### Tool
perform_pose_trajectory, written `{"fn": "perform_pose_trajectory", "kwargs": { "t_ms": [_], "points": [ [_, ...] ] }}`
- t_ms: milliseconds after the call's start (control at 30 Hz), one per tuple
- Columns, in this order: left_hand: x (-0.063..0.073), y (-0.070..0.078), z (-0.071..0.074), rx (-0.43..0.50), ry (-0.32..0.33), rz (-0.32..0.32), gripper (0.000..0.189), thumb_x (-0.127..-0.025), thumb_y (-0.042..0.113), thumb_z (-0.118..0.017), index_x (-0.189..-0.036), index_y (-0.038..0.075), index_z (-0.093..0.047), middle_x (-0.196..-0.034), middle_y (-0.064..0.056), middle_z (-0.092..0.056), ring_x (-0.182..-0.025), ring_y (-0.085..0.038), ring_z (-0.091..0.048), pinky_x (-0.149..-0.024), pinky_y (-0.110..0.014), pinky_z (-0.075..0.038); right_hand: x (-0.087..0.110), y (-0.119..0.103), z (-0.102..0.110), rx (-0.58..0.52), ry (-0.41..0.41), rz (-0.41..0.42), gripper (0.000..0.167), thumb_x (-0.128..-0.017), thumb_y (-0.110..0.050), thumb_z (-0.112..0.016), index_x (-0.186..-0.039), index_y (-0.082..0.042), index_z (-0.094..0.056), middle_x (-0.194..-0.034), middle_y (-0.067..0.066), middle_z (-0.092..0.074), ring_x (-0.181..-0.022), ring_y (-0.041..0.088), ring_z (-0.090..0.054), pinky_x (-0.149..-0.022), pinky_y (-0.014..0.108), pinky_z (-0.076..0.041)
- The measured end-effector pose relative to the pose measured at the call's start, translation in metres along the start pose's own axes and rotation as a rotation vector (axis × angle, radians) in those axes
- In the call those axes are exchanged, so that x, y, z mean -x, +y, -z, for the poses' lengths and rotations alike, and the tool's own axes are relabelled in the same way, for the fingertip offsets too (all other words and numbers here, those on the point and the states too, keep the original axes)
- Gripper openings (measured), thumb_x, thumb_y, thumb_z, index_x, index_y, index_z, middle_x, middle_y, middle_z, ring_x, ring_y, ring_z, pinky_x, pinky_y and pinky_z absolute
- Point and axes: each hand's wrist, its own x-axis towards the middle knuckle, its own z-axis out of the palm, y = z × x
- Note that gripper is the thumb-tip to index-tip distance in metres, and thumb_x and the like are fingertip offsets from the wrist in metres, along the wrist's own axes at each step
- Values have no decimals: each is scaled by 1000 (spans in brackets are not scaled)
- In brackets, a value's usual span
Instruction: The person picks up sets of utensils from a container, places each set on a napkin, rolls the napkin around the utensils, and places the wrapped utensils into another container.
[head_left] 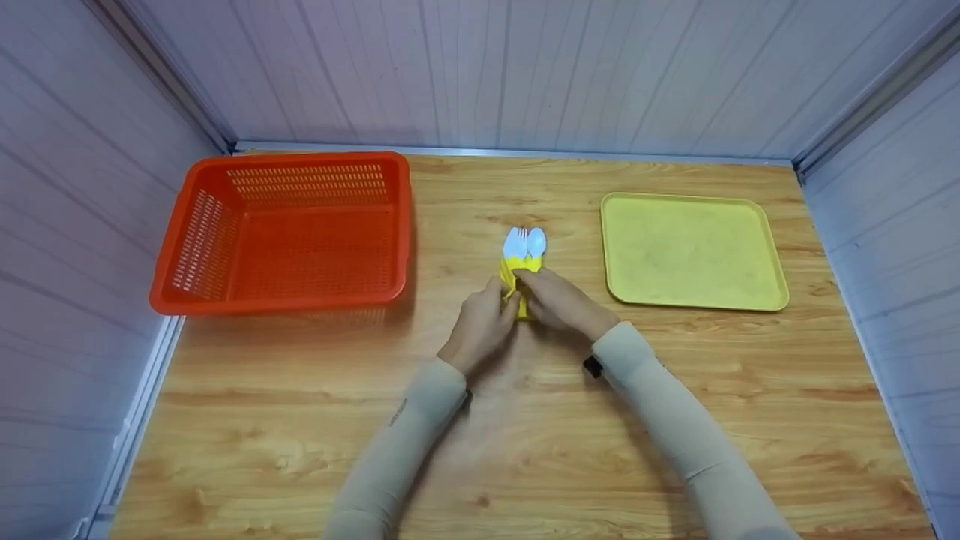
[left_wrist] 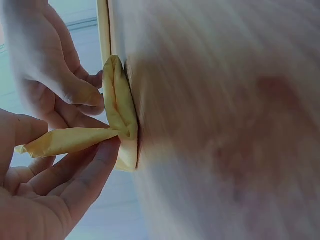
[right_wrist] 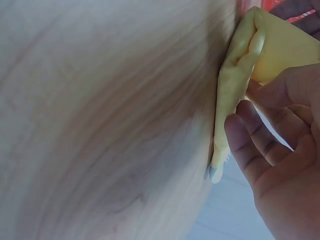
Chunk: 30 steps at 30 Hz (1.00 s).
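Observation:
A white knife (head_left: 511, 244), fork (head_left: 523, 241) and spoon (head_left: 536, 241) lie side by side on the table, heads pointing away from me. Their lower parts are wrapped in a folded yellow napkin (left_wrist: 120, 95). Between thumb and fingers, my left hand (head_left: 484, 321) pinches a loose end of the napkin, raised off the bundle. My right hand (head_left: 559, 300) is at the bundle's right side. Its fingertips (right_wrist: 237, 125) rest against the folded napkin, and its thumb reaches toward the base of the raised end. The cutlery handles are hidden inside the wrap.
A red plastic basket (head_left: 281, 306) with slotted walls stands at the back left. To the right lies a flat yellow tray (head_left: 694, 251) with a low rim. Pale panel walls (head_left: 480, 75) enclose the wooden table (head_left: 495, 465) at the back and sides.

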Motion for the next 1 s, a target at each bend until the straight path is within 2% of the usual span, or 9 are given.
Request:
{"fn": "perform_pose_trajectory", "kwargs": {
  "t_ms": [267,433,567,700,867,1000],
  "points": [
    [4,6,-5,-75,24,-43,14,-104,22,-54,-102,7,-55,-73,-3,-59,-60,-15,-57,-50,-30,-47,0,5,-3,-60,52,45,41,-98,2,-52,-139,4,-48,-126,23,-59,-118,34,-57,-98,46,-47],
    [7,6,-9,-84,26,-94,19,-101,23,-58,-107,5,-59,-79,-7,-65,-62,-16,-58,-52,-31,-49,5,8,-2,-141,38,2,45,-98,0,-54,-143,-1,-48,-133,20,-56,-124,33,-53,-103,45,-43],
    [8,9,-10,-111,-45,-99,24,-100,25,-62,-108,3,-63,-88,-8,-66,-74,-19,-61,-63,-34,-52,10,10,2,-193,-5,-65,55,-95,3,-58,-148,-5,-45,-138,19,-53,-126,33,-50,-106,48,-40],
    [12,15,-12,-214,-149,-119,29,-100,24,-62,-115,-1,-62,-105,-14,-63,-97,-28,-60,-83,-39,-52,18,13,7,-240,-30,-90,63,-91,11,-54,-151,-7,-43,-142,19,-51,-129,34,-48,-108,50,-37],
    [18,21,-15,-390,-252,-115,45,-101,27,-57,-131,-7,-54,-125,-22,-53,-115,-37,-48,-100,-41,-43,27,18,10,-334,-34,-67,68,-89,17,-45,-152,-8,-40,-149,17,-47,-134,32,-46,-110,48,-36],
    [19,24,-17,-515,-332,-119,58,-102,31,-53,-142,-11,-45,-140,-29,-45,-129,-41,-40,-109,-45,-32,32,23,8,-407,-1,-43,62,-93,15,-44,-151,-10,-43,-144,12,-54,-132,26,-50,-109,43,-39]
  ]
}}
